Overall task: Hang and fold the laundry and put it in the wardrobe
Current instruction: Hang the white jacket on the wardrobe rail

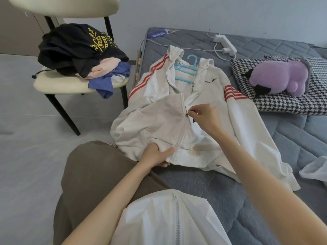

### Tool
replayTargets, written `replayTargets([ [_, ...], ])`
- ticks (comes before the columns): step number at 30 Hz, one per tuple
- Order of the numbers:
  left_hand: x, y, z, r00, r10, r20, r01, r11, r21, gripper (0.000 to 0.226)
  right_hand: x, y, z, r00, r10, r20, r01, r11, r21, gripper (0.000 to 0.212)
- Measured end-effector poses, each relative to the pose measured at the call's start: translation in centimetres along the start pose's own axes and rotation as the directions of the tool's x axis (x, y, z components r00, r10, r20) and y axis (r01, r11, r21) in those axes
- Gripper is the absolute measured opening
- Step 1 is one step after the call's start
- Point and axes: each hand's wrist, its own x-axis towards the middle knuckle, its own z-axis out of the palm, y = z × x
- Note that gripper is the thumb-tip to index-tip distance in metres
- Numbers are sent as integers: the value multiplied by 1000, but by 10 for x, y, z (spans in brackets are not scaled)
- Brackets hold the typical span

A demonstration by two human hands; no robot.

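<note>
Left hand [156,154]: closed on the ribbed hem of the white jacket [155,119] at the foot of the zip. My thumb lies on top of the fabric and the fingers are curled beneath it, mostly hidden.

Right hand [206,117]: thumb and forefinger pinch the zip pull [186,115], about halfway up the front. The other fingers are loosely bent and hold nothing.

The jacket lies face up on the grey quilted mattress [283,138], near its left edge. The zip is joined below the pull and parted above it. Red stripes run along both sleeves.

A blue hanger [187,71] sits inside the collar. Only its hook and part of its bars show, and the ends are covered by the jacket shoulders.

The dark script on the chest is too small to read. A brownish mark shows on the right front panel, just above the hem.

To the left, a pile of clothes [79,48] rests on a cream chair [70,84].

To the right, a purple plush toy [281,76] lies on a houndstooth pillow [283,103].

A white power strip [224,43] lies beyond the collar.

White fabric at the right edge is cut off, and I cannot tell what it is.
</note>
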Motion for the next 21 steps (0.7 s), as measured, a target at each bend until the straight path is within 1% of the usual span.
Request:
replayTargets([
  [1,-4,3,-6,999,-12,39,6,986,166,41,-1,1,1,1000,-2,21,2,1000,-2,13],
  [2,-9,6,-13,997,-19,76,-7,944,331,49,-1,4,2,999,3,37,-4,1000,2,13],
  [3,-14,10,-20,997,13,74,-48,869,492,53,-1,7,2,999,12,48,-13,1000,16,12],
  [4,-17,14,-24,994,102,27,-96,758,645,56,-2,10,2,998,21,57,-23,999,35,12],
  [5,-20,18,-26,969,243,-40,-126,630,767,58,-2,12,1,997,27,67,-31,998,55,11],
  [6,-22,23,-24,913,396,-101,-134,525,841,60,-2,14,1,997,29,77,-34,997,73,11],
  [7,-23,30,-18,850,508,-138,-133,462,877,59,-2,15,1,996,25,86,-33,996,89,10],
  [8,-22,35,-10,803,577,-148,-153,440,885,56,-3,16,1,996,19,92,-28,995,101,10],
  [9,-19,39,-1,778,615,-129,-197,434,879,51,-3,17,0,995,13,95,-24,994,111,9],
  [10,-14,41,9,775,625,-94,-233,421,876,47,-2,18,-1,995,10,97,-21,992,121,9],
  [11,-7,42,19,788,612,-59,-244,399,884,47,-2,19,-2,995,7,101,-20,991,129,8],
  [13,9,40,32,836,549,-12,-216,349,912,55,0,21,-4,992,4,123,-21,990,139,9],
  [14,17,40,36,854,520,-4,-207,346,915,55,1,22,-5,991,-3,137,-17,990,141,9],
  [16,27,40,43,879,477,16,-210,357,910,47,4,24,-4,987,-25,159,4,992,129,11],
  [19,34,41,45,915,398,64,-225,372,901,38,10,27,2,987,-33,157,25,998,56,12],
  [21,33,42,41,932,346,106,-225,324,919,35,19,28,7,989,-18,147,14,1000,26,12],
])
